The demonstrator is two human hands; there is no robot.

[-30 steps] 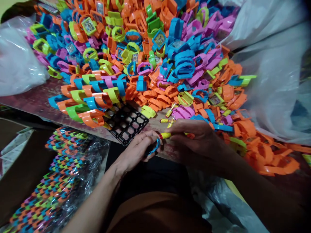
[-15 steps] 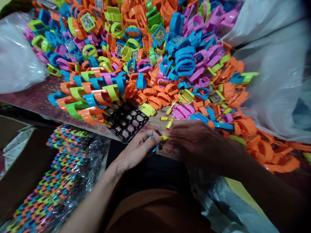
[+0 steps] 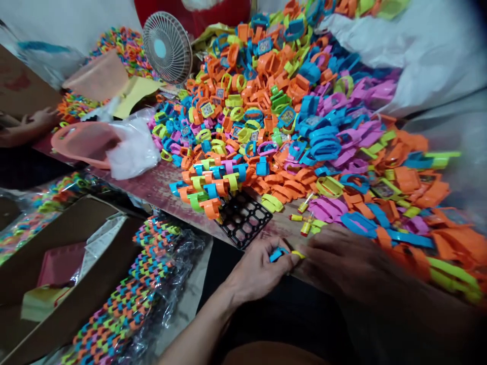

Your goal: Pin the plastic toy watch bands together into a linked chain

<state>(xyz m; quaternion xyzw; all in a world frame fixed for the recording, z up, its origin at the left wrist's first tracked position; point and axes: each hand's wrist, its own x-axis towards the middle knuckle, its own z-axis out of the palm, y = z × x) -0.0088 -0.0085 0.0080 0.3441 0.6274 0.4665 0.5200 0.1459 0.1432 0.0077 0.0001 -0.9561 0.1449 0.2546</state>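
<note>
Two hands meet at the near edge of the desk [image 3: 160, 185]. The left hand [image 3: 255, 271] pinches a small blue plastic piece [image 3: 277, 253] between thumb and fingers. The right hand [image 3: 344, 261], blurred, closes its fingertips on a small yellow piece [image 3: 298, 254] that touches the blue one. Just beyond the left hand lies a black grid tray [image 3: 244, 219]; past it, a row of linked coloured bands [image 3: 207, 185]. Ahead of the right hand spreads a heap of toy watches [image 3: 304, 116]. Left of the left hand, below the desk, sits a bagged bundle of bands [image 3: 129, 299]. Far off left rests another person's hand [image 3: 40, 117].
</note>
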